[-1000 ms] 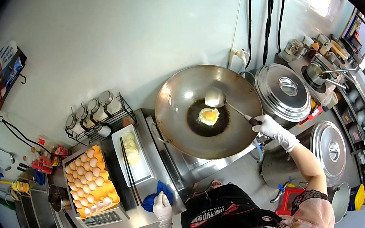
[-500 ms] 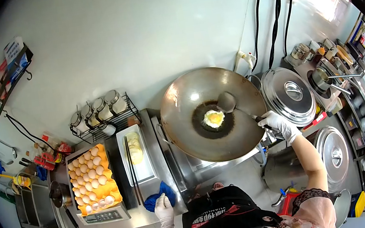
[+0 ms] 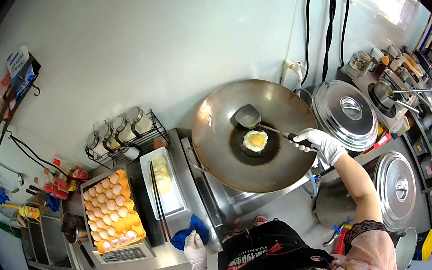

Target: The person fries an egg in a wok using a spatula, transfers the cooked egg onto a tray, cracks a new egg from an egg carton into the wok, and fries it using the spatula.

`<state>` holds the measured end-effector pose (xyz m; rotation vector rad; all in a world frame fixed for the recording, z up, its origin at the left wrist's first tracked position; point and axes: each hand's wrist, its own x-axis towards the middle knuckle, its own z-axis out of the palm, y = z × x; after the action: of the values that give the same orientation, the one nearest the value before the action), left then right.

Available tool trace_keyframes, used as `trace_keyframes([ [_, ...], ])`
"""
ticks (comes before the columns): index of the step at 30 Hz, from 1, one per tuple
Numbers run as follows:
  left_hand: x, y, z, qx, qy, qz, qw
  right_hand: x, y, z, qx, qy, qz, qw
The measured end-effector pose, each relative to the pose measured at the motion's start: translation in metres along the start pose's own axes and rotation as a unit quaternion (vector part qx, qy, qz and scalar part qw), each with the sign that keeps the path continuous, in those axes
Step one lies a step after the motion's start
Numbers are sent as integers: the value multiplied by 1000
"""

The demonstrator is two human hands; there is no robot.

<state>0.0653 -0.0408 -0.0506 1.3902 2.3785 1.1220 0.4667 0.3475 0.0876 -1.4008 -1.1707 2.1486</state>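
Observation:
A fried egg (image 3: 255, 141) with a yellow yolk lies in oil at the bottom of a large steel wok (image 3: 220, 167). My right hand (image 3: 323, 145), in a white glove, is closed around the dark handle of a wok spatula (image 3: 248, 116). The spatula's head rests against the wok's inner wall, just beyond the egg and apart from it. My gloved left hand (image 3: 196, 255) is at the counter's front edge, its fingers closed on a crumpled blue cloth (image 3: 199, 228).
Left of the wok are a white tray (image 3: 173, 203) of pale round slices with chopsticks (image 3: 158, 201) along it, an orange carton of eggs (image 3: 110, 209), and a rack of jars (image 3: 122, 129). Lidded steel pots (image 3: 349, 121) stand at the right.
My right hand has moved left over the wok, carrying the spatula head up and left from beside the egg to beyond it. My left hand stays on the cloth.

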Motion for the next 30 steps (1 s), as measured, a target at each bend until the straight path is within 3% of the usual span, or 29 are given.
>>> trace_keyframes([
  [15, 6, 2, 6, -4, -4, 24, 1000, -70, 14, 25, -165, 99, -19, 981],
  [21, 6, 0, 4, 2, -15, 20, 1000, -75, 27, 26, -260, 160, -38, 951],
  [23, 6, 0, 5, -1, -16, 13, 1000, -75, 30, 26, -342, 188, -61, 919],
  [30, 8, -3, 5, -4, -13, 28, 999, -64, 28, 25, -367, 216, -120, 897],
])
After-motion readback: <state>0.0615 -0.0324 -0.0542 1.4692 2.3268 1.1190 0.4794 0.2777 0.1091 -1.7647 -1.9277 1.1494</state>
